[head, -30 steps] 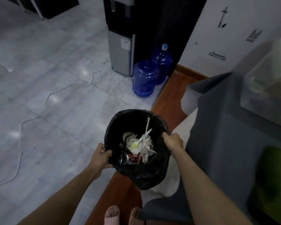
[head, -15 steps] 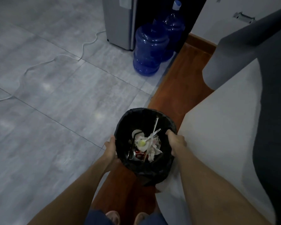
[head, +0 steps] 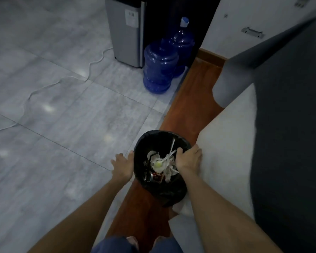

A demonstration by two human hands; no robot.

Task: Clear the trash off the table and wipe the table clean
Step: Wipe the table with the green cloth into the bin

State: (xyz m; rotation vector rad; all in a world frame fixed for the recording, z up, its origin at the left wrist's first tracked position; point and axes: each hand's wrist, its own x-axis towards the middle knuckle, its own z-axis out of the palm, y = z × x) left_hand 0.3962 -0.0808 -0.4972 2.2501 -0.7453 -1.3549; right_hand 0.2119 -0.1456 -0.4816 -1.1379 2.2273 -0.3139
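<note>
**Two hands at the rim of a lined trash bin on the floor**

Seen from above, in dim light. At the bottom edge are the person's knees in blue shorts [head: 117, 246] and, between them, the toes of pale slippers [head: 133, 241]. Two bare forearms reach forward and down from the lower corners.

The left hand [head: 122, 167] sits against the outer left side of the trash bin [head: 144, 143], fingers spread wide and flat, not closed around anything; whether the palm presses the liner or only brushes it cannot be told. The right hand [head: 187, 160] is curled over the bin's right rim, thumb toward the inside and fingers down the outside, gripping the rim and the black bag.

The bin is small, round and lined with a black plastic bag that bunches around its base. It stands on a strip of reddish-brown wooden floor [head: 193, 99], touching the pale fabric side of a sofa [head: 230, 143] on the right. Inside lies trash: crumpled white tissues [head: 169, 169], a small yellow-green round thing [head: 158, 163], a white straw [head: 171, 147] leaning upright, and a red drink can [head: 156, 177] near the front.

To the left spreads grey tiled floor [head: 53, 125], crossed by a thin white cable [head: 58, 83]. The dark grey upper part of the sofa fills the right edge.

Farther off, two blue water jugs [head: 159, 70] stand side by side where the tile meets the wood, the rear one with a pale cap. Just left of them is the silver base of a water dispenser [head: 125, 33]. Behind, on the right, is a white wall [head: 244, 19].
</note>
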